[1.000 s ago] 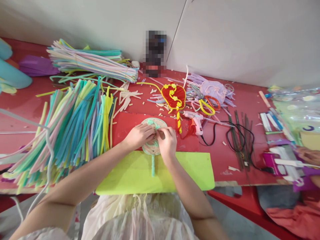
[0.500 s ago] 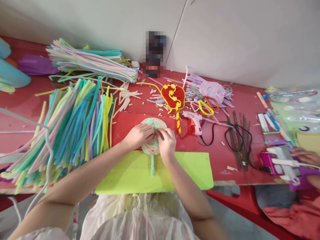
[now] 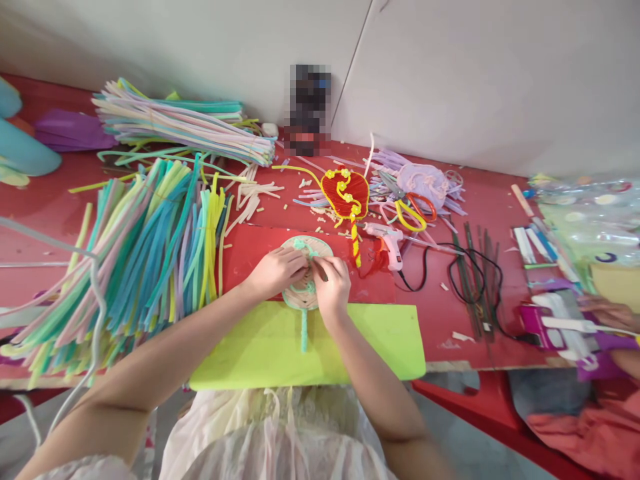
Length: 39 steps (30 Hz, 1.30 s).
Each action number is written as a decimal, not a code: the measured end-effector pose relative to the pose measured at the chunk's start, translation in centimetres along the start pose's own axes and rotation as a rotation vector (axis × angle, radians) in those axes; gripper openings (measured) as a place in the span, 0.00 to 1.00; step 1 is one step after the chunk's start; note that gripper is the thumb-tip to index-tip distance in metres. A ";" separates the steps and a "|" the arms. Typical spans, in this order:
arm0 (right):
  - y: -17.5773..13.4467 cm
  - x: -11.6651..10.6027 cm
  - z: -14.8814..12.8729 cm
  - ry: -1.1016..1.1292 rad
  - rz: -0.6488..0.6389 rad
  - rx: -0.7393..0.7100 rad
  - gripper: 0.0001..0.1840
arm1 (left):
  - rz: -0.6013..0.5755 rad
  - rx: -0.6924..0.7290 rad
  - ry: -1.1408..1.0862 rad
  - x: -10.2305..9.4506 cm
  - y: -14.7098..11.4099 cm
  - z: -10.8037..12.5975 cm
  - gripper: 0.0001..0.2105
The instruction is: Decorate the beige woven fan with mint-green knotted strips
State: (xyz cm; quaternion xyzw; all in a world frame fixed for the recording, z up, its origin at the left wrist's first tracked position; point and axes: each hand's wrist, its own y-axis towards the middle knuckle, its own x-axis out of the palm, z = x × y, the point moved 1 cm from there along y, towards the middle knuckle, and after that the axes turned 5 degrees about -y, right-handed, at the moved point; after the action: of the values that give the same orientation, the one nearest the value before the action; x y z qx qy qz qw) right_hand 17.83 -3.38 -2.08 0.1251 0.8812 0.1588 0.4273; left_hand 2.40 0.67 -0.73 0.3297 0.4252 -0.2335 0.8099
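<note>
A small round fan [image 3: 304,301] made of pipe cleaners, pale pink with a mint-green rim, curly green trim and a green stick handle, lies on the work surface in front of me. From the left, my left hand [image 3: 277,270] reaches over its face with bent fingers closed at the trim. My right hand [image 3: 333,283] pinches at the same spot from the right side. The fingertips of both hands meet near the fan's middle and hide the exact bit of trim between them. The handle points toward me over a lime-green board [image 3: 370,340].
Pipe-cleaner bundles [image 3: 155,233] lie at left. Beyond the fan are a red-and-yellow fan [image 3: 345,190], scissors [image 3: 407,207], a pink glue gun [image 3: 390,243] with its black cord, and a lilac piece [image 3: 425,183]. Another person's hand [image 3: 610,310] is at far right.
Both hands stay at the fan's middle, with hardly any movement. The whole view has shifted very slightly.
</note>
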 end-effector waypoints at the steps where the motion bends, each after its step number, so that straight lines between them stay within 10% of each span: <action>1: 0.0 0.0 0.0 -0.006 -0.003 -0.004 0.11 | 0.000 0.001 -0.002 0.0 0.0 0.0 0.11; 25: 0.2 0.0 0.0 0.015 0.006 0.014 0.09 | -0.018 0.011 -0.006 -0.1 0.1 0.1 0.13; 39: 0.3 0.0 0.4 0.087 -0.009 0.048 0.08 | -0.018 -0.372 -0.567 -3.4 -0.9 -2.5 0.05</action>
State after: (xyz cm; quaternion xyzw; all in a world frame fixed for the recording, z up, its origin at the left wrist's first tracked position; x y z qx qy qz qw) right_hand 18.20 -2.99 -2.19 0.1241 0.9031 0.1409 0.3863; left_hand -1.33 2.21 0.74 0.0944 0.2213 -0.2415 0.9401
